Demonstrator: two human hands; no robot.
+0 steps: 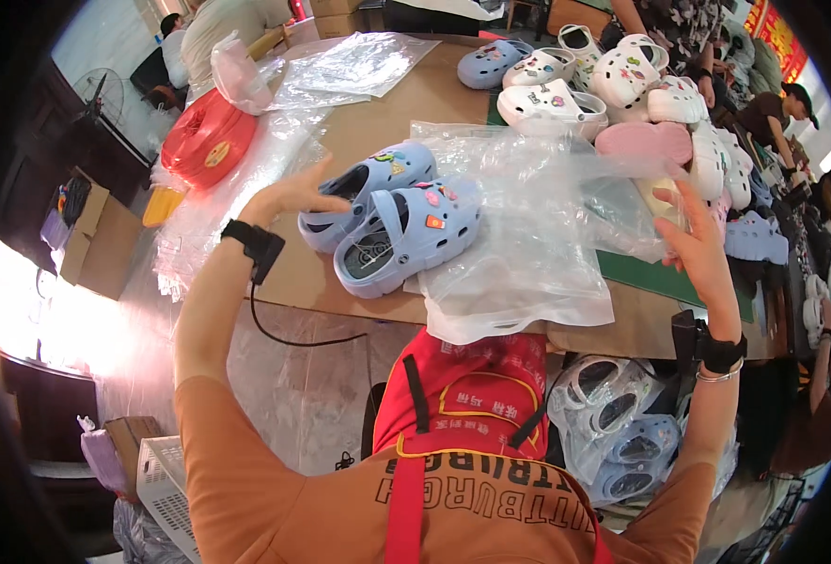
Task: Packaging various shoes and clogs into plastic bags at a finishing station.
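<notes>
**A:** What are the fingers doing?

**B:** The left hand (289,195) rests its loosely spread fingers (326,179) on the far one of a pair of pale blue clogs (406,230); it touches the shoe without gripping it. The right hand (702,249) is raised at the right, its fingers pinching the edge of a clear plastic bag (519,226).

**A:** Where do the clogs and bag lie?

**B:** The clogs sit side by side at the near middle of the brown desk (378,122). The bag spreads just right of them, touching the nearer shoe and hanging over the near edge.

**A:** And around them?

**B:** Far right, a heap of white and pink clogs (622,85). Far left, a red tape roll (207,139) and more plastic sheets (350,61).
</notes>
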